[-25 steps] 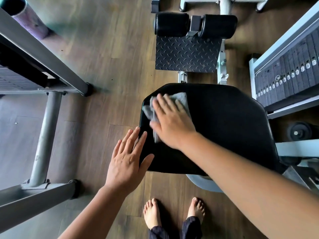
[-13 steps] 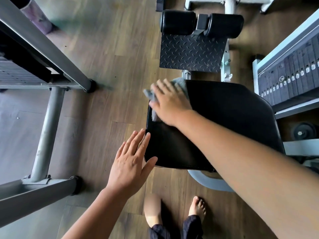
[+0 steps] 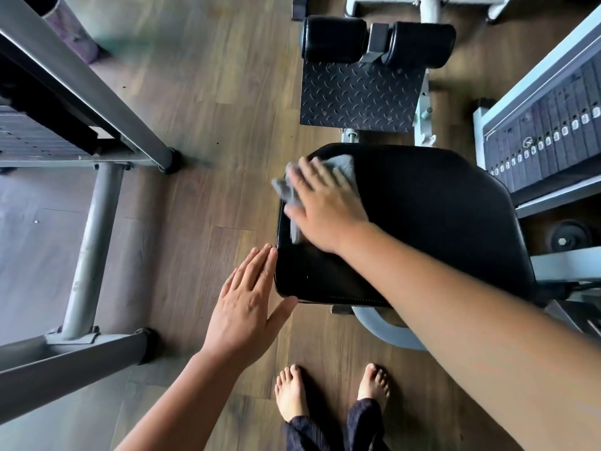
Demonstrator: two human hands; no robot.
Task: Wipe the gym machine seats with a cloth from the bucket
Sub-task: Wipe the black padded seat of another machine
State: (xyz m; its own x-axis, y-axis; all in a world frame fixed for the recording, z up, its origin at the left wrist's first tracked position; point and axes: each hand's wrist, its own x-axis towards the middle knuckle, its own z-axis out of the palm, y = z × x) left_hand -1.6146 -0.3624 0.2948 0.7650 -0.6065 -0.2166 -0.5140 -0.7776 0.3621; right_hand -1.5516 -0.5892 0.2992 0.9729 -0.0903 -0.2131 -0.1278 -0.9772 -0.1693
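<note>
The black seat [image 3: 422, 222] fills the middle right of the view. Its long side runs from left to right, and its narrower end with cut corners points away from the person, toward the foot plate [image 3: 361, 96] and the two black roller pads [image 3: 377, 40] beyond it. The grey cloth [image 3: 341, 164] lies on the far left corner of the seat. It is crumpled, and one end hangs a little over the left edge of the seat.

The right hand [image 3: 325, 203] lies flat on top of the cloth with the fingers spread, pressing it against the seat; it does not clench it. This hand is blurred, so the fingers are hard to make out, and most of the cloth is hidden under the palm. The left hand [image 3: 247, 304] is flat with the fingers straight and holds nothing. It is beside the near left corner of the seat; I cannot tell if the thumb touches the edge.

The right forearm covers the near right part of the seat. The weight stack [image 3: 546, 138] on the right is cut off by the picture edge, and so is the grey frame [image 3: 91, 222] on the left. Two bare feet [image 3: 292, 392] stand on the wooden floor [image 3: 211, 92] below.
</note>
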